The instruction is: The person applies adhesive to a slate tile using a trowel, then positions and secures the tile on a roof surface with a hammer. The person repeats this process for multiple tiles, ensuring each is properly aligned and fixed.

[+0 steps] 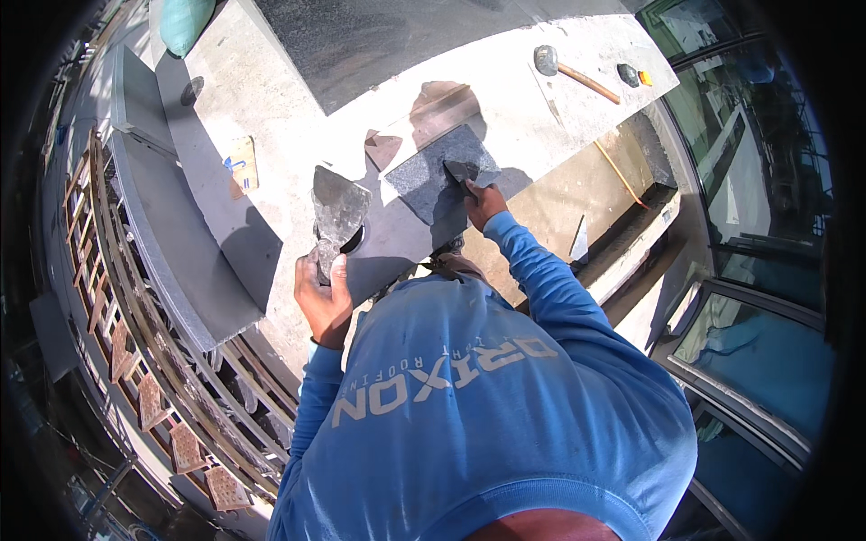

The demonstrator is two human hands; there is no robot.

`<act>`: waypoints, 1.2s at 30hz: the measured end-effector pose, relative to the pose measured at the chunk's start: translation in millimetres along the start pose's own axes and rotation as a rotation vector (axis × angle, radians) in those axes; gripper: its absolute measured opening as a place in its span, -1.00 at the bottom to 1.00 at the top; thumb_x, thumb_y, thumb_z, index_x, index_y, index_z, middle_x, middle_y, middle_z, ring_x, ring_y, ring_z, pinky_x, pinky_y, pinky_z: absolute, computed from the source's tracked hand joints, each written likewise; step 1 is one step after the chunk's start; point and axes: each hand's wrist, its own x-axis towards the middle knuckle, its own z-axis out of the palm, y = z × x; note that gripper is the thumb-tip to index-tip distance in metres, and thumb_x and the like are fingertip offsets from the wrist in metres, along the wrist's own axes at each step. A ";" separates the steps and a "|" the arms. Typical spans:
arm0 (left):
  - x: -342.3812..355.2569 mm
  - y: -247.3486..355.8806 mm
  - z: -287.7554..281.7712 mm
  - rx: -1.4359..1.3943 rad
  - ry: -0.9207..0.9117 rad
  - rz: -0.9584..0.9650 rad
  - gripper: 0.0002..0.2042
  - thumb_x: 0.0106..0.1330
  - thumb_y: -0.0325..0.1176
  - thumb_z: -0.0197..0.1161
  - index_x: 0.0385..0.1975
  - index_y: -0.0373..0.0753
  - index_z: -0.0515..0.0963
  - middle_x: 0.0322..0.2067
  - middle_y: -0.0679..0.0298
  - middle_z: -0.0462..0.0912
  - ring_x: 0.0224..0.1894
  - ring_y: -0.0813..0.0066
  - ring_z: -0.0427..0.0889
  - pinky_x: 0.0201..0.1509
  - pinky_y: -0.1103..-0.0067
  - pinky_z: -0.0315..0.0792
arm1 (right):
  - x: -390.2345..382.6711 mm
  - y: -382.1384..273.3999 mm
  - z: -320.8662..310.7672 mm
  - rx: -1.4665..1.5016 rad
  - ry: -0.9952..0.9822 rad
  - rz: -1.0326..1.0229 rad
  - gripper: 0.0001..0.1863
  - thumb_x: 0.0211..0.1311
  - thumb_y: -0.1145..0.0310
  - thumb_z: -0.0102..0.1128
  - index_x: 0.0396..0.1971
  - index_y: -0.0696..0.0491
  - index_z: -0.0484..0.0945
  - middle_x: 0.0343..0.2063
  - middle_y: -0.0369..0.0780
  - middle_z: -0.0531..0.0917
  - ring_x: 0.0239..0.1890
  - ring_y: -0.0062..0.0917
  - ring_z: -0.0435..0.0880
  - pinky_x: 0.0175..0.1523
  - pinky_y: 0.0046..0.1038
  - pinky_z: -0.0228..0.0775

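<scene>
My left hand (325, 302) is closed around the lower end of a jagged grey piece (340, 203) that looks like stone or a mortar-caked tool. A dark gap shows beside it, near my fingertips. My right hand (485, 203) grips a small dark object (461, 169), its kind partly hidden by my fingers. That object rests on or just over a square grey speckled stone slab (424, 176), on which shadow falls. The slab lies on the pale surface in front of me, and a brown broken shard (382, 147) lies beyond its left corner.
A mallet (577, 76) with a wooden handle lies at the far right, near a small black-and-yellow item (634, 76). A blue-handled tool (240, 166) is at left. Metal railing (135, 361) borders the left; glass panels (767, 361) stand at right. A large dark slab (397, 45) lies ahead.
</scene>
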 end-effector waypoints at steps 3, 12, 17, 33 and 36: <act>-0.6 -11.4 -8.7 0.064 0.020 0.051 -0.69 0.40 -0.29 0.31 -0.08 -0.46 0.57 -0.24 -0.04 0.59 -0.18 -0.03 0.62 -0.07 0.32 0.48 | -16.8 1.4 27.7 0.010 -0.029 -0.078 -0.46 0.21 0.30 0.19 0.23 0.04 0.57 -0.21 0.25 0.65 -0.04 0.14 0.64 0.13 -0.14 0.49; 24.6 -28.3 -17.2 0.502 -0.268 0.212 -0.64 0.33 -0.26 0.35 -0.01 -0.41 0.58 -0.15 0.01 0.62 -0.23 -0.06 0.68 -0.19 0.25 0.56 | -14.5 -20.8 -93.7 0.945 -0.200 0.218 -0.55 0.42 0.35 0.06 0.24 0.14 0.55 -0.36 -0.22 0.73 -0.56 -0.62 0.59 -0.56 -0.58 0.38; 69.7 15.7 2.4 0.372 -0.431 0.309 -0.63 0.31 -0.22 0.38 -0.05 -0.41 0.63 -0.20 -0.01 0.65 -0.23 -0.05 0.70 -0.18 0.24 0.58 | -36.1 -48.7 -174.7 1.023 -0.286 -0.149 -0.55 0.44 0.35 0.10 0.25 0.21 0.54 -0.57 -0.26 0.59 -0.55 -0.61 0.48 -0.43 -0.54 0.30; 112.9 93.5 37.1 0.065 -0.406 0.478 -0.62 0.29 -0.20 0.43 -0.12 -0.44 0.64 -0.20 0.01 0.65 -0.35 -0.02 0.69 -0.26 0.33 0.54 | -21.1 -85.3 -253.4 0.360 0.122 -0.791 -0.53 0.16 0.62 0.37 0.12 0.09 0.64 -0.12 -0.12 0.60 -0.08 -0.31 0.61 0.05 -0.33 0.46; 107.7 91.3 52.9 0.019 -0.332 0.495 -0.63 0.29 -0.22 0.43 -0.12 -0.44 0.64 -0.18 0.02 0.66 -0.35 0.02 0.70 -0.24 0.35 0.55 | -16.6 -66.7 -264.2 0.288 0.112 -0.769 -0.53 0.15 0.58 0.40 0.12 0.11 0.64 -0.13 -0.11 0.59 -0.10 -0.29 0.60 0.01 -0.31 0.45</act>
